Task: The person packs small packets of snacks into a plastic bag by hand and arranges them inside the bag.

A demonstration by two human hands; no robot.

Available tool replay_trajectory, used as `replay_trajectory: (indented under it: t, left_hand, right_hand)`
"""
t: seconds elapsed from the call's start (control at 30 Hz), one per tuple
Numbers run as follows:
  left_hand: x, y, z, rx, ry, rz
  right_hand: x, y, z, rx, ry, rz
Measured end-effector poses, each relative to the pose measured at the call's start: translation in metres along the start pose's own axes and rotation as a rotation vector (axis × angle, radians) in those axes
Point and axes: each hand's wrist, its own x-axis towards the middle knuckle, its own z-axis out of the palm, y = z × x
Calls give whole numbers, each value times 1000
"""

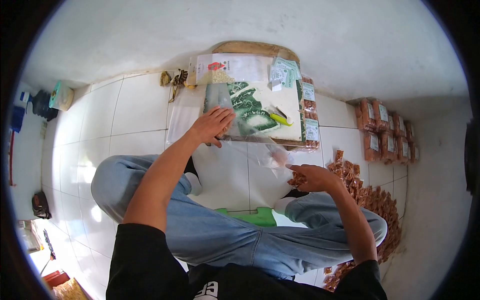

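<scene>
My left hand (215,125) is closed over one end of a clear plastic bag (255,156) at the front edge of a low table with a green-and-white top (280,100). Something brownish shows under its fingers, mostly hidden. The bag stretches to the right, off the table edge. Its other end meets the outstretched index finger of my right hand (316,178). Curled below that finger, the rest of the right hand holds a small packet of brown snack (297,180). A yellow-green handled tool (281,119), perhaps a cutter, lies on the table.
Printed labels (283,73) and flat plastic bags (240,67) lie at the table's back. Filled labelled packs (311,131) stand along its right side, more packs (387,145) by the wall. Loose brown packets (377,210) are heaped right of my leg. A green stool (255,217) is below.
</scene>
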Motion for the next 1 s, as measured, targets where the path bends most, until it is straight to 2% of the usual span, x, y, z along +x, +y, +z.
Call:
replay_trajectory:
  t: [0.03,0.1,0.13,0.2,0.23,0.3,0.33,0.4,0.43,0.5,0.53,0.6,0.63,0.7,0.73,0.8,0.93,1.0]
  left_hand:
    - [0,1,-1,-1,0,1]
    - [2,0,-3,5,-34,-10]
    - [1,0,-2,6,-34,-10]
    - [0,-1,1,-21,-7,-6]
    - [0,0,0,-21,-7,-6]
    - [1,1,-1,-1,-27,-16]
    - [1,0,0,-1,-27,-18]
    - [-1,0,1,-57,35,6]
    - [-1,-1,2,-56,33,4]
    - [-2,-1,2,-52,48,20]
    - [-1,-1,1,-49,47,21]
    - [0,1,1,-30,25,4]
    - [1,0,0,-27,25,6]
    - [1,1,1,-10,16,7]
    - [1,1,3,-10,14,9]
    - [1,-1,4,-52,47,13]
    - [0,0,1,-83,41,5]
    - [1,1,-1,-101,37,2]
  right_hand:
    - [-2,-9,-2,0,0,1]
    - [-2,-24,-4,-161,42,172]
    - [-1,-26,-2,-161,42,171]
    - [2,-26,5,-113,271,206]
    - [6,-22,11,-112,271,206]
    - [16,-11,27,67,452,236]
    - [19,-9,34,66,451,234]
    - [27,-12,47,459,456,340]
    - [30,-13,50,460,454,337]
    - [34,-15,55,1335,193,346]
    - [39,-13,60,1338,193,344]
    - [49,-10,72,1624,198,145]
    - [54,-9,76,1626,200,143]
    - [61,-17,80,910,582,-10]
    - [59,-23,77,912,582,-9]
    - [54,-33,66,395,639,-171]
    - [80,-28,76,453,691,-281]
    - [94,-25,74,1232,345,-179]
